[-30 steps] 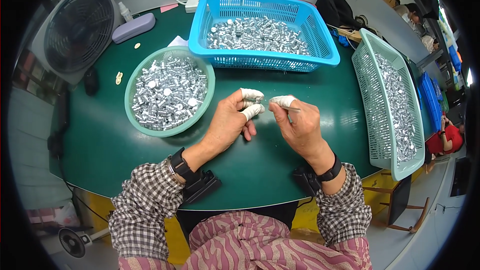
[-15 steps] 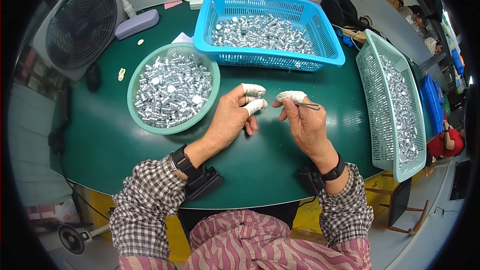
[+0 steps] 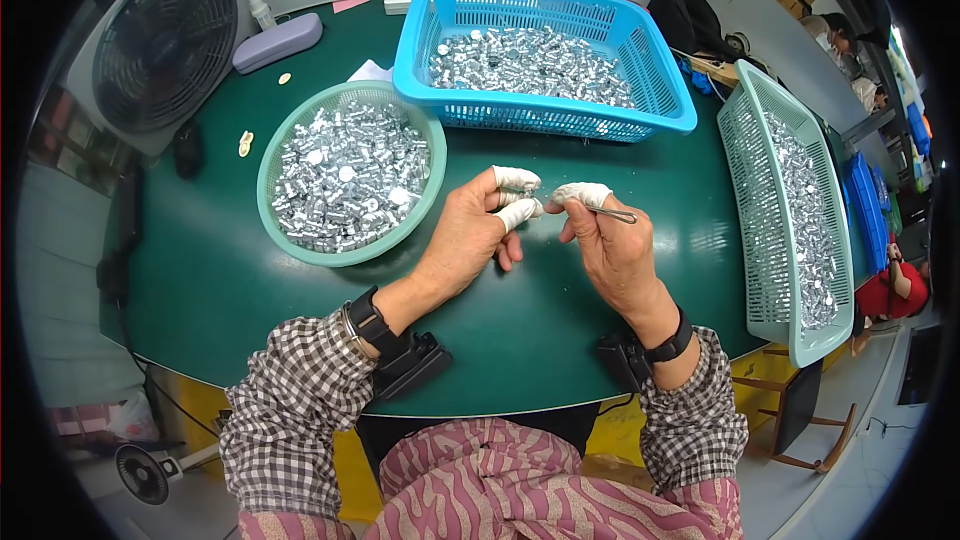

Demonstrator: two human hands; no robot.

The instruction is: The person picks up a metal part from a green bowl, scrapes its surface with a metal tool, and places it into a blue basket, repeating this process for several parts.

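Observation:
Above the middle of the green table, my left hand pinches a small silvery metal part between its thumb and index finger. White finger covers wrap those fingertips. My right hand, also with white-covered fingertips, grips a thin metal tool with a looped handle end. The tool's tip points left to the metal part, with the two hands' fingertips almost touching. Fingers hide most of the part, and I cannot tell whether the tip is inside it.
Silvery metal parts fill a round pale green basket on the left. More lie in a blue rectangular basket behind my hands and a pale green rectangular basket at right. A fan and purple case stand far left.
My left hand has shifted slightly right with the metal part, narrowing the gap to my right hand. The right hand keeps its grip on the tool and has barely moved.

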